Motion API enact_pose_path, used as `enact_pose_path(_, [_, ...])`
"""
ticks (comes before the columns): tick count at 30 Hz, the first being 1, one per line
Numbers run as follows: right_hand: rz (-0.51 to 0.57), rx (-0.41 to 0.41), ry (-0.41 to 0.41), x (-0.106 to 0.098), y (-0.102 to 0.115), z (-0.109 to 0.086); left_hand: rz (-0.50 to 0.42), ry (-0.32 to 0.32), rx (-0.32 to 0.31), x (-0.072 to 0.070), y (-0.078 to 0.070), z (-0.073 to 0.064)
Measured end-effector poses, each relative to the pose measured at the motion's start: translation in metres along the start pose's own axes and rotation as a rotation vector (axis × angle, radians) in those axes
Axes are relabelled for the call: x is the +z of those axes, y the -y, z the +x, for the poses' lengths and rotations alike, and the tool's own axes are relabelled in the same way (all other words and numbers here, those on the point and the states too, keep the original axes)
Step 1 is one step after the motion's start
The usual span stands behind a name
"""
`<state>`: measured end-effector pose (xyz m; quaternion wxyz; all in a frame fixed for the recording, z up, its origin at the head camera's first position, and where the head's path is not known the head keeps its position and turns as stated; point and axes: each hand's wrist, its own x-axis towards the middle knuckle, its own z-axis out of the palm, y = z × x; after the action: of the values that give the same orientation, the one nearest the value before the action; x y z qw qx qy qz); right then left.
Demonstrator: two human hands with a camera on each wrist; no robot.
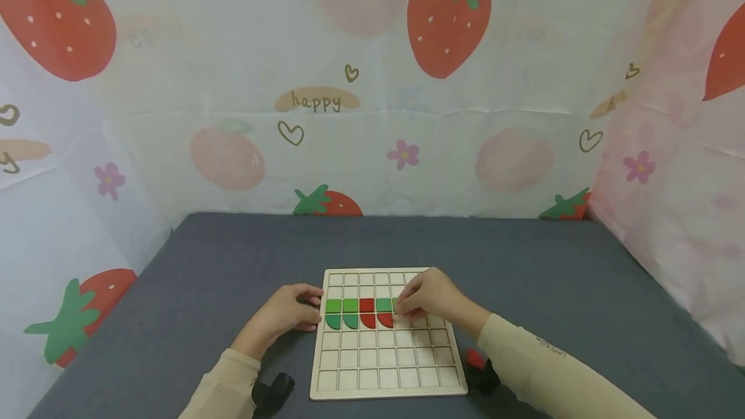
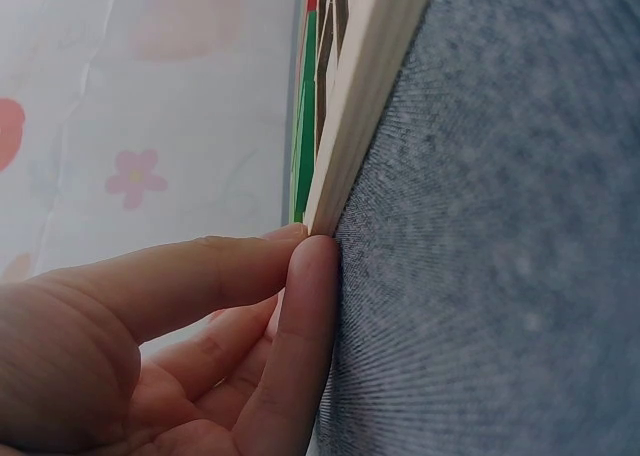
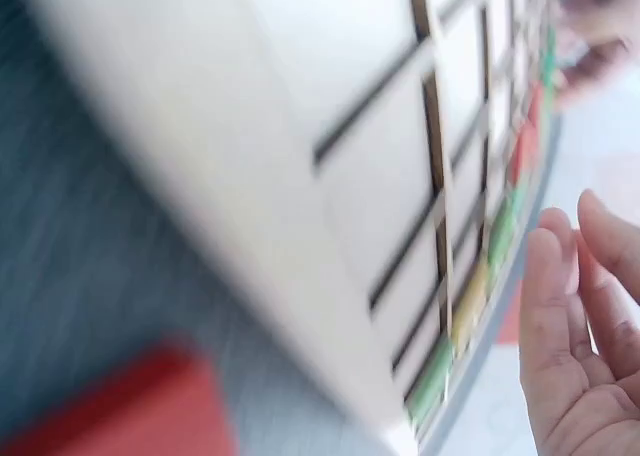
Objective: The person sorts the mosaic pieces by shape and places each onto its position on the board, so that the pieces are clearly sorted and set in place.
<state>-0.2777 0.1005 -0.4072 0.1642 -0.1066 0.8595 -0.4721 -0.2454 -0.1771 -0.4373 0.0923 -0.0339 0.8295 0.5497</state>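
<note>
A pale wooden grid board (image 1: 346,379) lies flat on the dark cloth. Two of its rows carry coloured pieces: green and red squares (image 1: 367,305) and, just below, green and red quarter-rounds (image 1: 368,321). My left hand (image 1: 285,314) touches the board's left edge, fingertips against the rim in the left wrist view. Over the right part of the square row is my right hand (image 1: 433,296), its fingers hiding cells there. In the right wrist view its thumb and fingertips stand slightly apart, with no piece showing between them. That view also shows a yellow piece (image 3: 468,306) in the row.
A red block (image 1: 475,359) lies on the cloth just right of the board, beside the right wrist's black camera mount (image 1: 484,380). Another black mount (image 1: 273,393) is on the left wrist. A strawberry-print curtain (image 1: 372,167) hangs behind the table (image 1: 244,244).
</note>
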Motion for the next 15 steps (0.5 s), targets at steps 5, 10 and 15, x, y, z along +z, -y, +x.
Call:
enact_pose_path(5, [0.019,0.041,-0.028,-0.024,-0.006,-0.012,-0.006,-0.001,-0.005,0.001,-0.001,-0.001])
enact_pose_path(10, [-0.011,0.085,-0.048,-0.042,-0.015,-0.024,-0.008,-0.009,-0.006,0.000,-0.002,-0.001])
enact_pose_path(15, [-0.026,0.105,-0.053,-0.054,-0.026,-0.032,-0.013,-0.005,-0.008,0.000,-0.002,-0.001])
